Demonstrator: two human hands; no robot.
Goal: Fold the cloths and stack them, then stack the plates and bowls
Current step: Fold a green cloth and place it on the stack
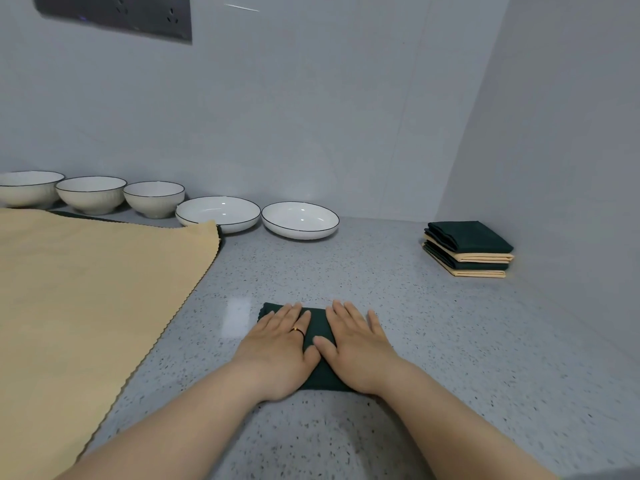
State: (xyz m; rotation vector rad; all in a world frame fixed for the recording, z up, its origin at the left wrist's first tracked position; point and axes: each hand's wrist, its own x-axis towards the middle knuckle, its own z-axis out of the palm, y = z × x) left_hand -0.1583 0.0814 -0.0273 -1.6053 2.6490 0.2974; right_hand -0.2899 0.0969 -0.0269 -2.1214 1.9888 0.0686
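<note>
On the speckled grey stone counter [346, 271], a wide beige cloth [86, 289] lies unfolded at the left, and a stack of folded green and beige cloths [467, 251] sits far right. The left hand [277, 348] and right hand [356, 344] press flat, fingers straight, on the small folded dark green cloth [317, 327] near the front. Its folding looks finished, so it likely needs lifting onto that stack next.

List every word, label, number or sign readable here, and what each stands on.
None readable. The dark socket panel shows only holes and no legible marking. The bowls, plates, cloth stack and counter bear no print.
</note>
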